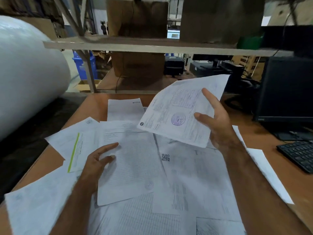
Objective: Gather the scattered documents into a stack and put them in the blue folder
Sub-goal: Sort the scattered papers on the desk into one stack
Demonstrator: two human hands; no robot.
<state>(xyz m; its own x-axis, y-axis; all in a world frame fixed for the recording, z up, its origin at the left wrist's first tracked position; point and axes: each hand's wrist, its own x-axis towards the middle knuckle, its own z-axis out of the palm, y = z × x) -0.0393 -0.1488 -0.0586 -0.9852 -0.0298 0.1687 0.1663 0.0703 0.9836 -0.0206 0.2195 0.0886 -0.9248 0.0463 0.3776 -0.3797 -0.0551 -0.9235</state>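
Observation:
Several white printed documents lie scattered and overlapping on the wooden desk. My right hand holds up a sheet with a purple round stamp, lifted above the others, thumb on its face and fingers behind. My left hand hovers with relaxed, spread fingers at the left edge of a densely printed page in the middle. A sheet with a green stripe lies to its left, one with a QR code to its right. No blue folder shows in the view.
A large white roll fills the left side. A black monitor and keyboard stand at the right. A shelf board with cardboard boxes runs across above the desk's far edge.

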